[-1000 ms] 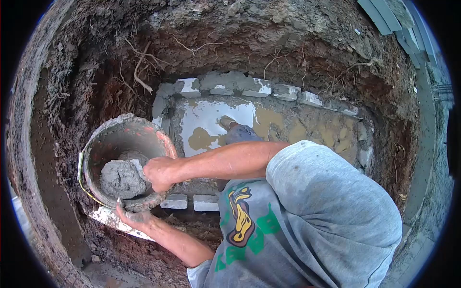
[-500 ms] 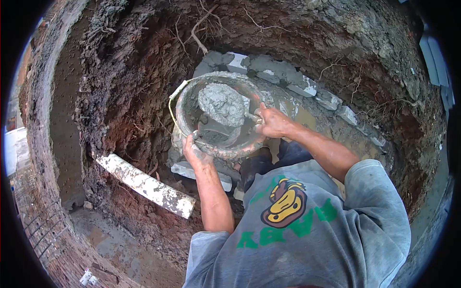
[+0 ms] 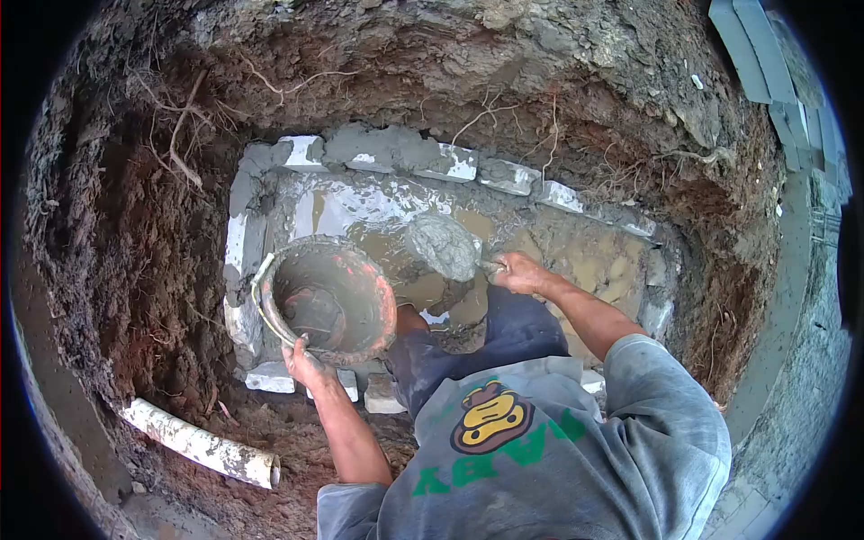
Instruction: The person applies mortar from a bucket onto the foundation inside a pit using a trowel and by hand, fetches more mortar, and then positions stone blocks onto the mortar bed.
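Note:
My left hand (image 3: 309, 365) grips the near rim of a mortar-smeared bucket (image 3: 367, 315), fingers closed over its edge. The bucket tilts so that its inside shows, coated with wet grey mortar. To the right, my right hand (image 3: 520, 273) is closed around the handle of a trowel (image 3: 489, 266). A thick lump of wet mortar (image 3: 444, 247) covers the trowel's blade, out over the muddy floor and apart from the bucket. A pale bucket handle (image 3: 262, 281) hangs along the bucket's left side.
Around the pit floor runs a low course of blocks (image 3: 508, 175) with mortar on top. Puddled water (image 3: 378, 211) lies inside it. Steep earth walls (image 3: 387, 63) with roots (image 3: 183, 148) enclose the pit. A dirty white pipe (image 3: 200, 443) sticks out at lower left.
The mortar-loaded trowel has come out of the bucket and moved right, away from it. My left hand has lowered the bucket to the left. The view has shifted, showing more of the pit floor.

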Tool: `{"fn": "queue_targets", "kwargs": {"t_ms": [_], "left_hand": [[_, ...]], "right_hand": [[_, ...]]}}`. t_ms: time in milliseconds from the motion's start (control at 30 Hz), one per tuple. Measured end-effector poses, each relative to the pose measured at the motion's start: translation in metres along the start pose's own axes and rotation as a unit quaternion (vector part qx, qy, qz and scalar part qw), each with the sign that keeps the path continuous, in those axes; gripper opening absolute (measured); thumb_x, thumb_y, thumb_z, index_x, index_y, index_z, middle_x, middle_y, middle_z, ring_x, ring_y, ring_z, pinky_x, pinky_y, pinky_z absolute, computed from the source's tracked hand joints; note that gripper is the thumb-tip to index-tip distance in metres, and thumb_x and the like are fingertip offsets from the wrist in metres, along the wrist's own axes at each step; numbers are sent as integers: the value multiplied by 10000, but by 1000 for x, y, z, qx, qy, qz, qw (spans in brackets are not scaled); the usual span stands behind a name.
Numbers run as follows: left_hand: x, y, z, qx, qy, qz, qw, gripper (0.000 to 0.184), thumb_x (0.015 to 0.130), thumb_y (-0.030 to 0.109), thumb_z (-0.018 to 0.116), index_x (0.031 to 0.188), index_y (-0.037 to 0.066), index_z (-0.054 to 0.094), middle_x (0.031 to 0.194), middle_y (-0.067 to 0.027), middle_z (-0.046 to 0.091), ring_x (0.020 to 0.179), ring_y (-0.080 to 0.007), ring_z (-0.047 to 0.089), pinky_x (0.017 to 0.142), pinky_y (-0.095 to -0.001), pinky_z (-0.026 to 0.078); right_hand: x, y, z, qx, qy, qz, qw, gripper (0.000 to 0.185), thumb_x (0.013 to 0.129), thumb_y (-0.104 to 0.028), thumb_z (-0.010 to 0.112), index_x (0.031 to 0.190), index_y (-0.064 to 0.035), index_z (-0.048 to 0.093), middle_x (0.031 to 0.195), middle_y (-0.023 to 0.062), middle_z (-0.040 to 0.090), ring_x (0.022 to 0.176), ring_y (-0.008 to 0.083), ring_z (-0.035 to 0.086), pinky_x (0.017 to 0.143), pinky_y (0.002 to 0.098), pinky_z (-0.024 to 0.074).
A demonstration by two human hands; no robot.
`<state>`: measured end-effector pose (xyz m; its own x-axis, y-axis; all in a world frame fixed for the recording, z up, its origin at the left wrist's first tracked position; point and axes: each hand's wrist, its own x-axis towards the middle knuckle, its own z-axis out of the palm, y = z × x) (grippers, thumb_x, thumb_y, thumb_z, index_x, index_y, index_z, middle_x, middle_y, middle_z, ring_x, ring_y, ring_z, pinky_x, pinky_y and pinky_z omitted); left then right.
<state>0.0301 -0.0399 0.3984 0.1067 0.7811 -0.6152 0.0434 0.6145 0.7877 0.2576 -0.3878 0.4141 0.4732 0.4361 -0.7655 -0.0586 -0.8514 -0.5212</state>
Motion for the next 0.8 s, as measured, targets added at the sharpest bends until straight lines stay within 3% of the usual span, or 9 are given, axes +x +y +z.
{"fn": "queue_targets", "kwargs": {"t_ms": [67,167,267,367,400,533,633,800], "left_hand": [[9,-44,0,4,8,11,1000,374,724,-8,543,1098,-2,539,1016,-106,539,920,-262,545,826,-420,455],[2,-102,6,3,7,42,999,418,735,-19,529,1153,-16,529,1034,-110,539,938,-255,529,832,-404,443],[-29,-149,36,7,37,32,999,423,735,-24,531,1158,-18,533,1035,-112,540,948,-250,527,830,-401,446],[-43,-207,53,-7,34,29,999,411,737,-32,528,1148,-17,539,1027,-109,547,923,-244,544,815,-381,460],[-45,-229,54,-23,26,22,999,411,738,-36,527,1148,-15,540,1021,-107,551,911,-242,551,808,-373,465],[-61,-291,85,-51,47,2,998,353,719,-55,534,1067,3,561,942,-76,552,830,-214,559,760,-334,472],[-73,-315,102,-20,42,-18,999,249,688,-59,560,923,24,562,806,-17,503,728,-168,504,675,-287,420],[-90,-317,128,37,11,-30,999,168,680,-35,577,819,56,553,737,-12,506,648,-152,498,605,-285,412]], "right_hand": [[19,67,-21,-21,41,4,999,416,732,-267,604,1073,-28,603,981,244,631,957,389,599,829,436,471],[63,170,-51,-114,135,11,984,342,742,-250,589,985,-11,610,832,224,643,809,372,626,716,422,487],[99,225,-88,-169,188,5,967,440,704,-232,629,1090,-27,583,975,237,625,941,396,593,814,465,480],[140,258,-111,-252,274,-66,926,478,673,-185,664,1121,-63,550,952,201,607,894,381,600,788,478,483],[156,267,-110,-257,325,-117,902,385,681,-145,665,1038,-66,545,980,197,561,906,388,585,764,474,493],[259,317,-86,-356,321,-97,872,370,679,-91,649,1031,-59,540,1061,190,506,1036,378,528,795,456,507],[259,309,-87,-306,280,-77,907,444,667,-103,689,1085,-73,543,1077,183,521,1043,365,535,824,456,495],[228,303,-91,-226,345,-109,904,361,674,-103,626,1014,-52,515,1024,191,508,1022,384,533,804,462,490]]}}
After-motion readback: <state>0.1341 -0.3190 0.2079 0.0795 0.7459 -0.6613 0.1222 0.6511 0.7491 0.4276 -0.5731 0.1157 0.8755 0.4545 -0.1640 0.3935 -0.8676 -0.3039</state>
